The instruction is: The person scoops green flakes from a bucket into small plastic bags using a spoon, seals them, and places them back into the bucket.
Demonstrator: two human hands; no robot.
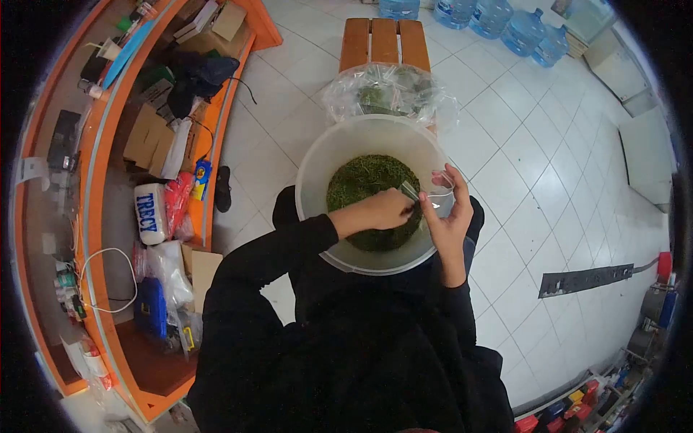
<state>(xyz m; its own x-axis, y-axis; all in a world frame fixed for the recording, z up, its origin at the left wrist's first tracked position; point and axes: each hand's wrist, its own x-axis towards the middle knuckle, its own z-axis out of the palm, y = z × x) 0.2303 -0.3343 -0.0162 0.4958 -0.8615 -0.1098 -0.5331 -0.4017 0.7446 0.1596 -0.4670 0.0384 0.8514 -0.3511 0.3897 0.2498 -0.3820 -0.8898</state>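
Observation:
A large translucent white bucket (317, 162) rests on my lap, holding a heap of dark green dried leaves (361, 180). My right hand (449, 213) holds a small clear plastic bag (437, 193) open over the bucket's right side. My left hand (386, 209) is closed, pinching a bit of the green leaves at the mouth of that bag. Both arms wear black sleeves.
A wooden bench (384, 42) stands ahead with a clear plastic bag of greenery (386, 92) on it. Blue water jugs (505, 22) line the back wall. An orange shelf unit (101, 187) full of boxes and bags runs along my left. White floor tiles (548, 187) lie to the right.

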